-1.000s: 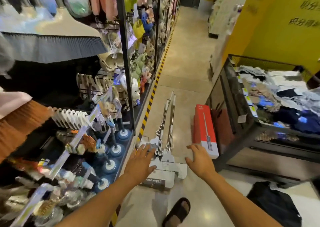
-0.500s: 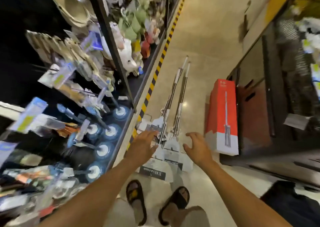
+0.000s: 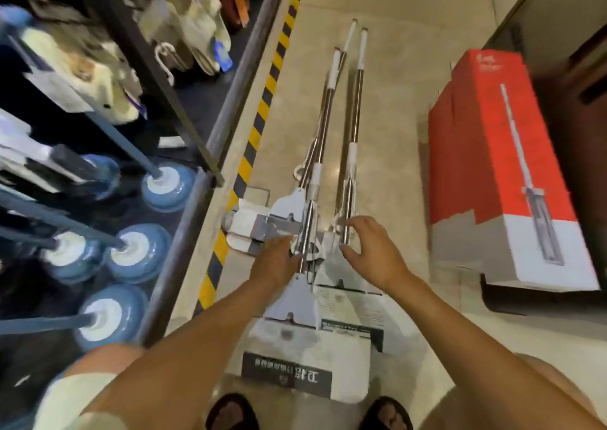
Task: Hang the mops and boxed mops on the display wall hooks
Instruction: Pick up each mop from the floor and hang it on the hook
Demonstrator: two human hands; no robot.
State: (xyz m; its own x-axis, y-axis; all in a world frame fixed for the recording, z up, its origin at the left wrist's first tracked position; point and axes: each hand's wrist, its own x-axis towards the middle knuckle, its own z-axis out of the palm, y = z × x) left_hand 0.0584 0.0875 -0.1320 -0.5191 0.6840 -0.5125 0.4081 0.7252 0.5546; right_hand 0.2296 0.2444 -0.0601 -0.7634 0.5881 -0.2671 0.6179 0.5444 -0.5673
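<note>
1. mops (image 3: 295,206) lie on the floor (image 3: 394,84), heads nearest the feet, poles between both grips.
2. left grip (image 3: 276,268) touches them; cannot tell if it clasps.
3. right grip (image 3: 377,258) open, fingers straddling one pole.
4. red boxed mop (image 3: 492,166) lies well apart, rightward.

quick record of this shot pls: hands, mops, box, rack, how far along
left hand: at the left mop poles, grip unclear
right hand: fingers loosely curved over the right mop pole, not closed on it
mops: lying on the floor, handles pointing away from the person
boxed mop: red and white, on the floor at the right
display rack: at the left, full of goods
progress: these mops and the box not yet hung
</note>
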